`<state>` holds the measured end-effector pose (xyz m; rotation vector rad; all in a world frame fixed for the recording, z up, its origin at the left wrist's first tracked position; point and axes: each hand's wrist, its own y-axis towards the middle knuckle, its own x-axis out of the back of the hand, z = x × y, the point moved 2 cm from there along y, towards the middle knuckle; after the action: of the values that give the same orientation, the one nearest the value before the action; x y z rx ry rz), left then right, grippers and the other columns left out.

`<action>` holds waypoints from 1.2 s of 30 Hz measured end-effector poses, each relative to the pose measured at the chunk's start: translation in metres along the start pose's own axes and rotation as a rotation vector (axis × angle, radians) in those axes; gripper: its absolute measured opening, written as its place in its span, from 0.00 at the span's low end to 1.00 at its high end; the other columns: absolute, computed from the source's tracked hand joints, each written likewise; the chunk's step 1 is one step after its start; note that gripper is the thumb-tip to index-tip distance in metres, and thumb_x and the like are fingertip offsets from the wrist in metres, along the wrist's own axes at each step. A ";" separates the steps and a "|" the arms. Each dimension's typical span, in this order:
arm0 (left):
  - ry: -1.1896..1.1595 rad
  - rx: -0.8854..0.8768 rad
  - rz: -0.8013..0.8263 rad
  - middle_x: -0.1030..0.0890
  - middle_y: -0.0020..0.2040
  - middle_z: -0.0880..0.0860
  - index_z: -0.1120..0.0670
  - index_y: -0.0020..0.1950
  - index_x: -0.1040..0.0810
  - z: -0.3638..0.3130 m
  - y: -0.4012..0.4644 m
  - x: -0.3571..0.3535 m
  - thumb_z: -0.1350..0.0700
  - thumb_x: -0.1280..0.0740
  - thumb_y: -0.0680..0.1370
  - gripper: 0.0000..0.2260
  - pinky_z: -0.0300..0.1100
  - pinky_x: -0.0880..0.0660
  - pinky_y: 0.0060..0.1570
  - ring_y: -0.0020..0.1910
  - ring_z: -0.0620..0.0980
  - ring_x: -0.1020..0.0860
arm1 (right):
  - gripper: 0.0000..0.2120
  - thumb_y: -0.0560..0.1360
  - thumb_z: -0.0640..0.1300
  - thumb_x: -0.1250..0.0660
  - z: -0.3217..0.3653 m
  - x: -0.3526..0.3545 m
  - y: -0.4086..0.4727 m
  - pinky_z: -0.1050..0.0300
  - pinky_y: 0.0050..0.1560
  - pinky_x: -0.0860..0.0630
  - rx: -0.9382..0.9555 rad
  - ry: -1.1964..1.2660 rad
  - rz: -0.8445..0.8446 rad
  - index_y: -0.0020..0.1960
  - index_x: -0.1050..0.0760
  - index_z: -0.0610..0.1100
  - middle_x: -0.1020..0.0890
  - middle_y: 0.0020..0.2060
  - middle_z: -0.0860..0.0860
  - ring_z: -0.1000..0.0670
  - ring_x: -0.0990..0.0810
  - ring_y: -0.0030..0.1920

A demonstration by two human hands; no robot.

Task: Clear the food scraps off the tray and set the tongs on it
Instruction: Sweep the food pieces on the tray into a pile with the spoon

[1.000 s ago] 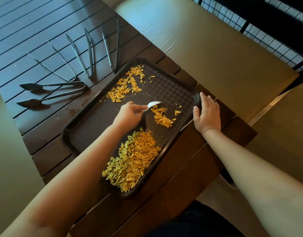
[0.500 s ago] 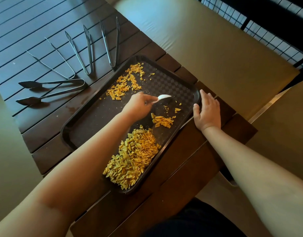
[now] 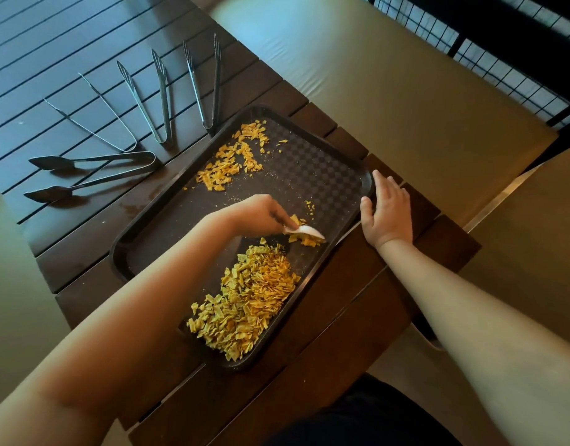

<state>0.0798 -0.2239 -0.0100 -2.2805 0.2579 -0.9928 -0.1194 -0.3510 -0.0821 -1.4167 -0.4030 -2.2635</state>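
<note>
A dark brown tray [image 3: 168,220] lies on the slatted wooden table. A big heap of yellow food scraps [image 3: 248,297] sits at its near end, and a smaller scatter [image 3: 235,159] lies at its far end. My left hand [image 3: 258,214] grips a white spoon [image 3: 304,232], whose bowl presses on a small clump of scraps [image 3: 309,241] by the tray's right rim. My right hand [image 3: 388,207] rests flat against the tray's right corner, fingers straight. Several metal tongs [image 3: 155,98] lie on the table beyond the tray, the dark spoon-tipped pair [image 3: 93,172] furthest left.
A beige cushioned bench [image 3: 390,75] runs along the table's far right side. A black wire grid fence [image 3: 502,43] stands behind it. The table's near edge [image 3: 309,375] is just in front of my body.
My left hand has swept the spoon toward me and to the right, dragging the small clump of scraps nearer to the big heap. My right hand stayed at the tray's corner.
</note>
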 end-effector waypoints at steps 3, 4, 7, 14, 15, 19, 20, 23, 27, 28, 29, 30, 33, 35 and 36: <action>-0.030 -0.031 -0.068 0.22 0.47 0.46 0.45 0.57 0.21 0.003 -0.002 0.007 0.58 0.35 0.77 0.12 0.41 0.25 0.46 0.46 0.51 0.23 | 0.30 0.76 0.53 0.52 0.000 0.001 0.000 0.48 0.74 0.50 -0.003 -0.003 0.000 0.75 0.43 0.43 0.36 0.73 0.44 0.45 0.43 0.75; -0.068 -0.039 -0.153 0.23 0.48 0.46 0.46 0.58 0.21 0.003 0.000 0.009 0.58 0.36 0.78 0.12 0.37 0.26 0.43 0.44 0.49 0.24 | 0.30 0.76 0.53 0.52 0.000 0.001 0.000 0.48 0.74 0.50 -0.004 -0.003 0.001 0.75 0.43 0.43 0.37 0.73 0.44 0.45 0.43 0.75; -0.206 0.025 -0.377 0.25 0.51 0.46 0.49 0.61 0.22 0.004 0.009 0.011 0.59 0.38 0.79 0.13 0.30 0.31 0.35 0.37 0.43 0.27 | 0.30 0.76 0.54 0.52 0.000 0.000 0.000 0.48 0.74 0.50 -0.007 -0.015 0.005 0.75 0.43 0.43 0.37 0.73 0.45 0.46 0.43 0.75; -0.152 0.070 -0.295 0.28 0.44 0.45 0.48 0.60 0.21 0.007 0.007 0.002 0.57 0.36 0.79 0.12 0.34 0.31 0.41 0.41 0.43 0.28 | 0.29 0.76 0.53 0.52 -0.001 -0.001 0.000 0.47 0.74 0.48 -0.004 -0.016 0.000 0.75 0.42 0.42 0.36 0.73 0.44 0.45 0.42 0.74; -0.125 0.059 -0.267 0.28 0.45 0.45 0.48 0.60 0.21 0.008 0.003 0.001 0.57 0.36 0.78 0.12 0.35 0.31 0.45 0.44 0.43 0.28 | 0.29 0.76 0.53 0.52 -0.001 -0.001 0.000 0.47 0.74 0.48 -0.002 -0.017 0.000 0.75 0.42 0.42 0.36 0.73 0.44 0.45 0.42 0.74; -0.110 0.065 -0.128 0.25 0.47 0.45 0.50 0.58 0.20 0.017 -0.014 -0.004 0.57 0.34 0.77 0.11 0.36 0.31 0.49 0.45 0.40 0.28 | 0.29 0.76 0.54 0.52 -0.001 0.000 0.000 0.47 0.74 0.48 0.000 -0.024 0.001 0.75 0.42 0.43 0.36 0.73 0.44 0.45 0.42 0.74; -0.107 0.071 -0.098 0.25 0.46 0.45 0.49 0.57 0.20 0.021 -0.017 -0.005 0.57 0.34 0.77 0.11 0.37 0.31 0.48 0.44 0.40 0.28 | 0.29 0.77 0.54 0.52 -0.001 0.000 0.000 0.47 0.74 0.48 0.000 -0.024 0.000 0.75 0.42 0.43 0.36 0.73 0.44 0.45 0.42 0.74; -0.117 0.058 -0.120 0.25 0.50 0.48 0.46 0.57 0.20 0.031 -0.021 -0.006 0.57 0.35 0.77 0.11 0.33 0.33 0.44 0.47 0.42 0.29 | 0.29 0.76 0.54 0.52 -0.001 0.000 0.001 0.46 0.74 0.48 0.005 -0.021 -0.005 0.75 0.41 0.42 0.35 0.72 0.44 0.44 0.41 0.74; -0.194 0.096 -0.447 0.30 0.42 0.47 0.48 0.60 0.21 0.040 -0.016 -0.006 0.57 0.37 0.78 0.12 0.33 0.34 0.35 0.39 0.42 0.31 | 0.29 0.77 0.54 0.52 0.000 0.000 0.000 0.46 0.74 0.47 0.006 -0.019 -0.007 0.75 0.41 0.42 0.35 0.72 0.44 0.44 0.41 0.74; -0.185 0.110 -0.487 0.31 0.42 0.47 0.48 0.61 0.21 0.040 -0.014 -0.007 0.57 0.37 0.78 0.12 0.33 0.34 0.35 0.39 0.43 0.31 | 0.29 0.77 0.54 0.52 0.000 0.000 0.001 0.46 0.74 0.47 0.007 -0.019 -0.008 0.75 0.41 0.42 0.35 0.72 0.44 0.44 0.41 0.74; -0.177 0.116 -0.492 0.31 0.43 0.48 0.48 0.61 0.22 0.038 -0.012 -0.009 0.57 0.37 0.79 0.13 0.33 0.34 0.35 0.39 0.43 0.31 | 0.29 0.77 0.54 0.52 0.000 -0.001 0.001 0.46 0.74 0.47 0.007 -0.020 -0.008 0.75 0.41 0.43 0.35 0.72 0.44 0.44 0.41 0.74; -0.169 0.115 -0.473 0.31 0.44 0.49 0.47 0.62 0.22 0.036 -0.011 -0.011 0.56 0.37 0.79 0.13 0.33 0.33 0.36 0.40 0.44 0.31 | 0.29 0.77 0.54 0.52 0.000 -0.001 0.001 0.46 0.74 0.47 0.006 -0.020 -0.008 0.75 0.41 0.43 0.35 0.72 0.44 0.44 0.41 0.74; -0.145 0.071 -0.370 0.29 0.47 0.51 0.47 0.61 0.22 0.026 -0.011 -0.018 0.56 0.37 0.79 0.12 0.36 0.30 0.39 0.41 0.45 0.29 | 0.29 0.77 0.54 0.52 -0.002 -0.001 0.001 0.46 0.74 0.47 0.002 -0.025 -0.008 0.75 0.41 0.43 0.35 0.73 0.44 0.44 0.41 0.74; -0.128 0.039 -0.295 0.29 0.45 0.47 0.48 0.60 0.21 0.024 -0.016 -0.021 0.56 0.37 0.78 0.12 0.37 0.30 0.42 0.41 0.43 0.29 | 0.29 0.77 0.54 0.53 -0.002 -0.001 0.000 0.46 0.74 0.47 0.005 -0.028 -0.008 0.75 0.41 0.43 0.35 0.73 0.44 0.45 0.41 0.74; -0.128 0.038 -0.252 0.28 0.45 0.46 0.48 0.59 0.20 0.025 -0.018 -0.022 0.56 0.36 0.78 0.11 0.36 0.31 0.43 0.42 0.41 0.30 | 0.29 0.77 0.54 0.53 -0.002 -0.001 0.000 0.46 0.74 0.47 0.005 -0.028 -0.008 0.75 0.42 0.43 0.35 0.73 0.44 0.45 0.41 0.74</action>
<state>0.0809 -0.1894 -0.0249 -2.3697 -0.1040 -0.9592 -0.1203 -0.3515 -0.0838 -1.4475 -0.4240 -2.2496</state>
